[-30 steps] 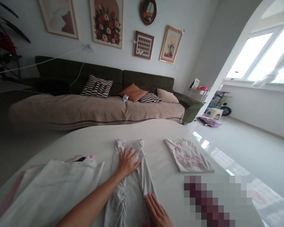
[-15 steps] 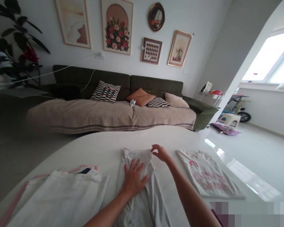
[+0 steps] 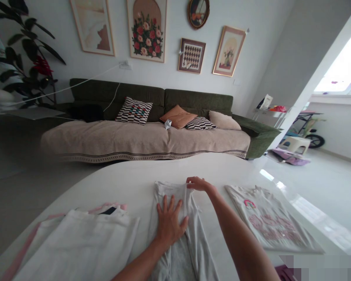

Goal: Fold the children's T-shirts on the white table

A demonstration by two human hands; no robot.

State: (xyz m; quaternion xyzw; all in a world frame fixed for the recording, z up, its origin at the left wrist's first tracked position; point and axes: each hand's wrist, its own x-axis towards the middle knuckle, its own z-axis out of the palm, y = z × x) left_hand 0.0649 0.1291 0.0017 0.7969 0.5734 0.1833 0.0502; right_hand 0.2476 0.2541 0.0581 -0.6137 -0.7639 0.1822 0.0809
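- Head view, the only camera: a white table fills the lower half of the picture, with a living room beyond it.
- A grey garment lies flat in the middle of the table, running from the near edge of the picture away from the viewer. It looks like a pair of soft trousers, narrow end farthest off.
- The left hand rests palm down on the grey garment, fingers straight and fanned apart, pressing the cloth to the table.
- The right hand reaches to the garment's far right corner. Its fingers are curled, and the tips seem to pinch the edge of the cloth there.
- Left of the grey garment lies a white folded garment with pink edging showing beneath it. To the right, apart from both hands, lies a printed T-shirt.
- Risk, as a judgement: the cloth is thin and creased under the left palm, so a pull at the pinched corner could drag it askew or bunch it. The smooth tabletop might let the whole piece slide.
- Writing: the printed T-shirt carries a small rainbow motif and pink lettering, too small and slanted to read. No brand or label shows anywhere.
- Behind the table stand a dark green sofa with patterned cushions, framed pictures on the wall, and a leafy plant at far left.
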